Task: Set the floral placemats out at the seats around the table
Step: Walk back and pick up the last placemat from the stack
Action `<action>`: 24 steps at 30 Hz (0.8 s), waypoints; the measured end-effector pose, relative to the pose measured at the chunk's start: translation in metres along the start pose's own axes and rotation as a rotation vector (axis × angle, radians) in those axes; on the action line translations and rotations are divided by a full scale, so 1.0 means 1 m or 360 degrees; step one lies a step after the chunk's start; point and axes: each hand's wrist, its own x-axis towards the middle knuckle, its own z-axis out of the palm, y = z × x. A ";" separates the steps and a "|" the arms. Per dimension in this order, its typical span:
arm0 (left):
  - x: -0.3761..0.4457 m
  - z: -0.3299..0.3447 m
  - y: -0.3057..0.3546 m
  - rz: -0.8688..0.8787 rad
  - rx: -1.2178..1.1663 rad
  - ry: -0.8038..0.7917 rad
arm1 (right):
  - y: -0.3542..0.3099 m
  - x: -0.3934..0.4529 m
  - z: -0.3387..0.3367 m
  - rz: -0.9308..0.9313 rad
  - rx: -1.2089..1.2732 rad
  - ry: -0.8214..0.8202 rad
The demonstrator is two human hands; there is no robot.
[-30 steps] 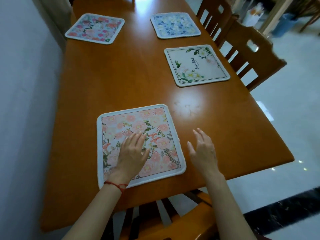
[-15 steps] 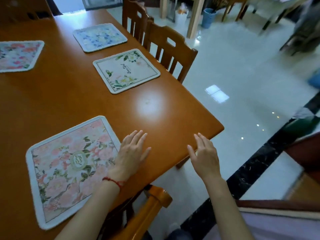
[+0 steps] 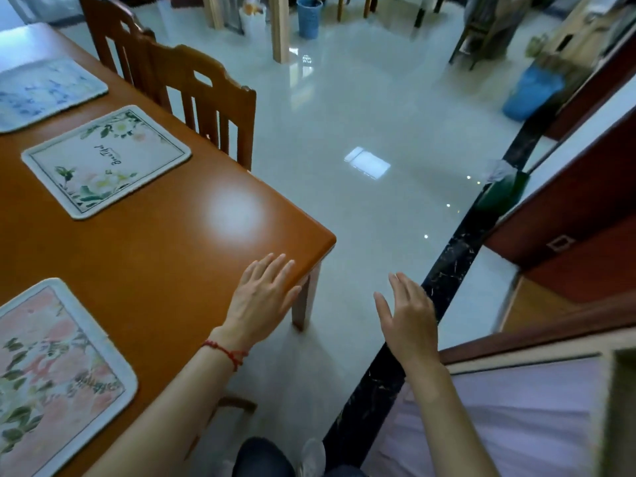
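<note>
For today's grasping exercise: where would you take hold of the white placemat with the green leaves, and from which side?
Pinch the white placemat at its corner nearest the table corner, coming from the chair side. It lies flat, so fingers must lift a thin edge first, and that corner sits closest to the open left hand.

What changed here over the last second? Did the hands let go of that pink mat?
Yes. The left hand lifted off the pink placemat and moved right, now over the table corner. The right hand swung past the table edge, over the floor. The view turned right. Both hands stay open and empty; the pink, white and blue mats lie where they were.
</note>
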 end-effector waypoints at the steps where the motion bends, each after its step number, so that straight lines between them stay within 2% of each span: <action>1: 0.007 0.002 0.009 0.0027 0.0004 -0.0001 | 0.010 0.002 -0.002 0.0032 -0.0003 0.0007; 9: 0.061 0.014 0.060 0.0200 -0.0034 -0.0106 | 0.059 0.027 -0.007 0.0234 0.0005 0.0063; 24: 0.209 0.026 0.076 0.0276 -0.0152 -0.0148 | 0.105 0.141 -0.001 0.0429 -0.0031 0.0005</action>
